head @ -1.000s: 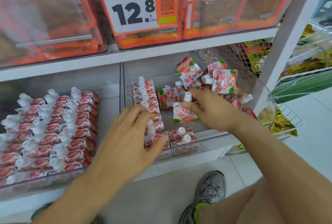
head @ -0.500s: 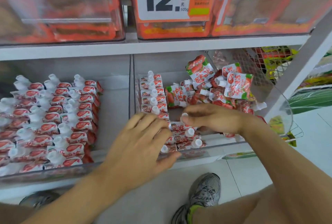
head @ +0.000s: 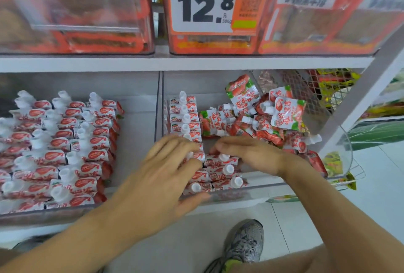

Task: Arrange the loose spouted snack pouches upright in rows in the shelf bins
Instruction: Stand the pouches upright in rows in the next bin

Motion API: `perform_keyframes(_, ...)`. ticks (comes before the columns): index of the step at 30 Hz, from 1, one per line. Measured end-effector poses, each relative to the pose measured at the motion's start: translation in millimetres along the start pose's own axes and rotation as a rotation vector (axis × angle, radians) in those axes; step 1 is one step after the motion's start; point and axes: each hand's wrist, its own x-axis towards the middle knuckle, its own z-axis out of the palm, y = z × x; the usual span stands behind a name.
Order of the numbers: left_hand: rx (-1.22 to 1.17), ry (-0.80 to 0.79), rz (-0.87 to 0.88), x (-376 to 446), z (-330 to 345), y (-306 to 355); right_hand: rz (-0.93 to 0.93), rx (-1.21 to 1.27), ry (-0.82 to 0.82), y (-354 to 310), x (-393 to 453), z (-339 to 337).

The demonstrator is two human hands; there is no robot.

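now pressing closer together than half a second ago, with the right hand having slid leftward and down onto the newest pouch in the second row. pinching that pouch near its white cap with curled fingertips, seating it upright behind the two-wide front rows. spreading the left hand flat, fingers straight, over the first row of pouches and bracing them against tipping, thumb lying along the right bin's front wall.

judging progress: sitting finished, by the look of it, the left bin with its three full rows of standing pouches. standing only partly filled, the right bin, with one row running to the back along its left wall and a second row just starting at the front. still lying jumbled at the back right, a loose heap of pouches, some face up, some on their sides, all waiting to be stood in rows.
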Motion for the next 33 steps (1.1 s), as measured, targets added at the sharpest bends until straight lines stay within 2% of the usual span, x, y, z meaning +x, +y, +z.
perform_keyframes(3, -0.018, 0.03, -0.024, -5.4, 0.5, -14.2, 0.055, -0.029, -0.062, -2.6, 8.6, -0.4)
perform_keyframes(8, -0.16, 0.139, -0.017, -4.4, 11.8, -20.7, 0.039, -0.103, -0.157, -16.4, -0.3, -11.1)
perform_keyframes(9, -0.171, 0.146, -0.015, -4.5, 12.6, -20.5, 0.03, -0.118, -0.127, -16.4, -4.7, -15.5)
perform_keyframes(10, -0.18, 0.148, -0.014, -4.9, 13.0, -21.1, -0.024, -0.132, -0.035, -14.5, -6.0, -20.7)
perform_keyframes(13, -0.191, 0.149, -0.017, -4.8, 13.6, -23.1, -0.279, -0.13, 0.472, -5.9, -1.5, -38.7)
perform_keyframes(14, -0.195, 0.149, -0.02, -4.8, 14.1, -23.2, -0.314, -0.163, 0.596, -2.6, 5.3, -42.6)
perform_keyframes(15, -0.2, 0.148, -0.021, -4.4, 14.9, -22.9, -0.335, -0.239, 0.648, -1.3, 12.8, -44.4)
perform_keyframes(16, -0.206, 0.148, -0.023, -4.3, 15.2, -22.4, -0.342, -0.351, 0.631, -0.8, 21.8, -44.7)
perform_keyframes(19, -0.231, 0.154, -0.025, -3.9, 15.1, -21.8, -0.28, -0.702, 0.352, 2.9, 52.9, -38.6)
perform_keyframes(21, -0.254, 0.158, -0.026, -3.9, 15.2, -21.8, -0.252, -0.849, 0.24, 8.1, 67.9, -37.0)
perform_keyframes(25, -0.266, 0.146, -0.033, -4.9, 15.4, -21.9, -0.302, -0.764, 0.188, 14.3, 73.3, -38.3)
perform_keyframes(28, -0.266, 0.142, -0.032, -4.3, 15.3, -22.3, -0.347, -0.735, 0.221, 15.0, 63.5, -44.9)
perform_keyframes(33, -0.259, 0.147, -0.027, -4.6, 16.3, -22.3, -0.453, -0.462, 0.486, -3.3, 26.7, -53.7)
